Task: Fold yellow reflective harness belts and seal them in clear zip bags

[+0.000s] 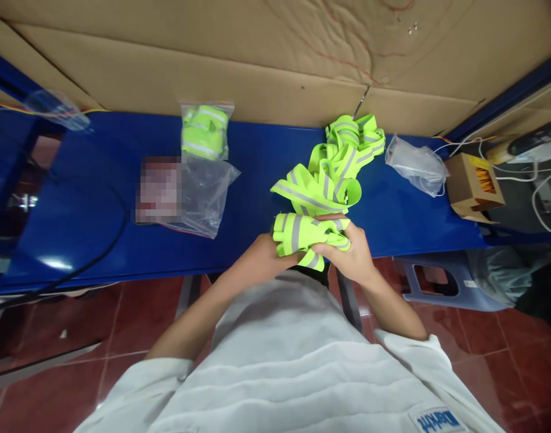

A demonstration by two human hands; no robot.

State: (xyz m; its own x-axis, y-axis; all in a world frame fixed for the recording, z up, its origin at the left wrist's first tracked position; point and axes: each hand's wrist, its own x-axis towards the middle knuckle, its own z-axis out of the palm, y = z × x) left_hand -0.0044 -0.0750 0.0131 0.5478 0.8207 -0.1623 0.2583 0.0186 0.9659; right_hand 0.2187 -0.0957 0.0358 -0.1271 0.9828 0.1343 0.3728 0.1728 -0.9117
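The strap bundle (295, 233) is neon yellow-green striped silver-grey; the table (257, 156) blue.

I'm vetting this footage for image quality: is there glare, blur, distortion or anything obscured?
Head view: white glare on the left front of the blue table; head view: apparent wide-angle stretching toward the edges, with the stool at right looking soft; head view: a pixelated patch beside the clear bag; head view: the held yellow-green bundle looks comparatively clear.

Blue lettering (439, 420), white patch (420, 423) on pale shirt (293, 373), not clearly readable
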